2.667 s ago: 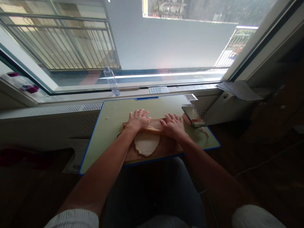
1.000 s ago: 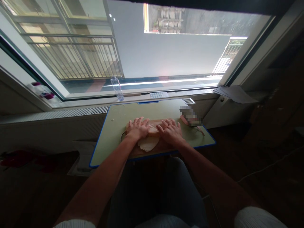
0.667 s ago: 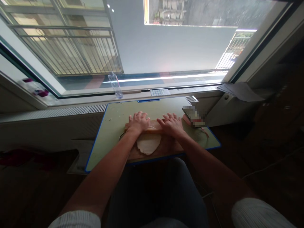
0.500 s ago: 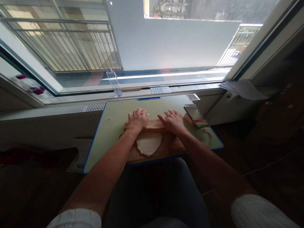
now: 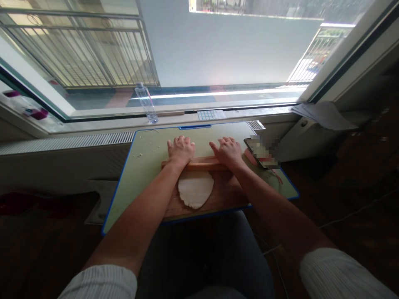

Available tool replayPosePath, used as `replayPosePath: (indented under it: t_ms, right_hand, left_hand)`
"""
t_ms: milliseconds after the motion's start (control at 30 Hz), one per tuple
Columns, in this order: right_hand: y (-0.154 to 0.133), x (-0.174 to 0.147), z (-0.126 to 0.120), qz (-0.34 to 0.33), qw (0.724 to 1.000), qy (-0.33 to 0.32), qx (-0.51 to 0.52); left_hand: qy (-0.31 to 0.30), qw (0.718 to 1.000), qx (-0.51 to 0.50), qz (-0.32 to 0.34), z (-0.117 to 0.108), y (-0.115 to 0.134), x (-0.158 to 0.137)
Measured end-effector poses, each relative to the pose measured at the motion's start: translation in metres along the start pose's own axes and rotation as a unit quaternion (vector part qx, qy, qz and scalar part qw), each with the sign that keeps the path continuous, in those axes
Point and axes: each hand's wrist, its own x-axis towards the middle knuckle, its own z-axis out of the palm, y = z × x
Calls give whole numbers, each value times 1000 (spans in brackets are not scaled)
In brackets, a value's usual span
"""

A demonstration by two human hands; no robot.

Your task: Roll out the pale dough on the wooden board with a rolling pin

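A wooden rolling pin [image 5: 204, 166] lies crosswise over the far edge of a flattened piece of pale dough [image 5: 195, 190]. Under the dough is a brown wooden board [image 5: 227, 192]. My left hand [image 5: 181, 148] rests palm down across the pin's left part, fingers stretched forward past it. Across the right part lies my right hand [image 5: 228, 150], flat, its thumb spread toward the middle. Both hands are open, pressing on the pin rather than wrapped round it. My wrists and palms hide the pin's ends in part.
The board sits on a small green table [image 5: 137, 174] with a blue edge. A phone [image 5: 260, 153], partly blurred out, leans at the right. Dough scraps lie at the far left. Along the windowsill stand a clear bottle [image 5: 147, 104] and papers [image 5: 324, 115]; a radiator runs below.
Both hands and the rolling pin have shifted slightly forward, away from me, and more of the dough shows. The head view has tilted a little.
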Motion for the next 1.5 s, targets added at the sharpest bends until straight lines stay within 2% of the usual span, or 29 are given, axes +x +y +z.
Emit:
replayPosePath:
  t_ms: [267, 500, 767, 1067, 1267, 1400, 1500]
  right_hand:
    - [-1, -11, -3, -6, 1000, -17, 3]
    - [-1, -42, -7, -28, 1000, -13, -1]
    - [-7, -101, -16, -52, 998, 20, -12]
    - [-13, -154, -28, -83, 996, 34, 14]
    - [-19, -153, -21, -84, 996, 13, 22]
    - [-25, -137, -20, -76, 997, -16, 5]
    - [-28, -124, -17, -91, 996, -4, -15]
  left_hand:
    - [-9, 1000, 8, 15, -2, 1, -10]
    - [-31, 999, -19, 26, -9, -1, -39]
    - [-27, 999, -18, 11, -12, -1, -94]
    - [18, 999, -36, 10, -6, -12, -165]
    - [36, 999, -32, -4, -11, -25, -185]
    - [48, 999, -12, -22, -13, -30, -173]
    - [60, 998, -3, -19, -11, -32, -159]
